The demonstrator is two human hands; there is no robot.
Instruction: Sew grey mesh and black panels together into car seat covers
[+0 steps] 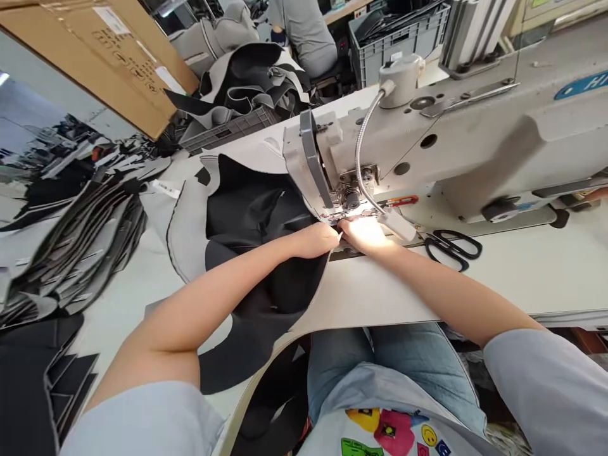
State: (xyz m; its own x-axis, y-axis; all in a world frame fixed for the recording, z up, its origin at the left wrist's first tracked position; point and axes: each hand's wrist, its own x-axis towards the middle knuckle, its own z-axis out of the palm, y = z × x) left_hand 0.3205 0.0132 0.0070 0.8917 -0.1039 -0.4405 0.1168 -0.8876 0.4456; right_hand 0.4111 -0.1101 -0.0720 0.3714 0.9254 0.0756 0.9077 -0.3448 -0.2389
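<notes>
A large piece of black fabric with grey backing point(247, 209) lies on the table left of the sewing machine point(323, 145), its right edge running to the needle area. My left hand point(317, 240) is closed on that edge, just in front of the presser foot. Close beside it, my right hand point(363, 234) is closed by the foot under the bright lamp point(398, 224), with its fingertips at the fabric's edge. The fingers of both hands are partly hidden, and the needle itself is hard to make out.
Black-handled scissors point(453, 249) and a red cutter point(401, 201) lie right of my hands. Stacked fabric pieces point(71, 247) cover the left side. A cardboard box point(104, 57), a filled grey crate point(399, 47) and a seated person point(306, 38) are behind the machine.
</notes>
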